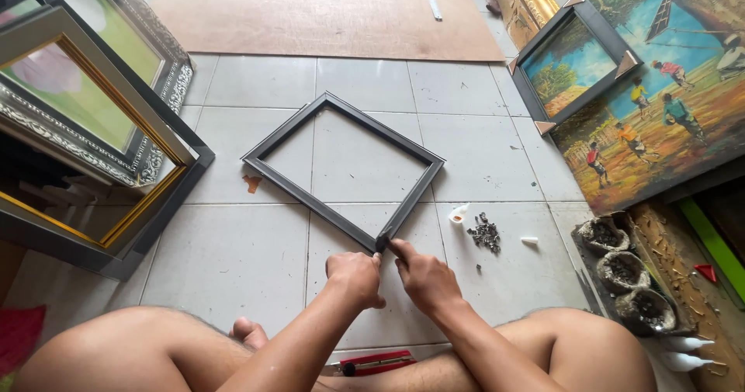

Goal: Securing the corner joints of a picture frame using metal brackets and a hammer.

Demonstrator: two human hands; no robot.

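An empty dark grey picture frame (341, 167) lies flat on the tiled floor, turned like a diamond. Its near corner (380, 242) points toward me. My left hand (355, 277) is a fist pressed against the left side of that corner. My right hand (423, 277) pinches the corner from the right with thumb and forefinger. Whether a small tool or fastener sits between the fingers is hidden. My bare knees frame both forearms.
A pile of small metal fasteners (485, 233) and a white cap (458, 214) lie right of the frame. Framed pictures (85, 128) lean at the left, paintings (652, 105) at the right. Three pots (625, 272) stand at right. A red cutter (372, 362) lies between my legs.
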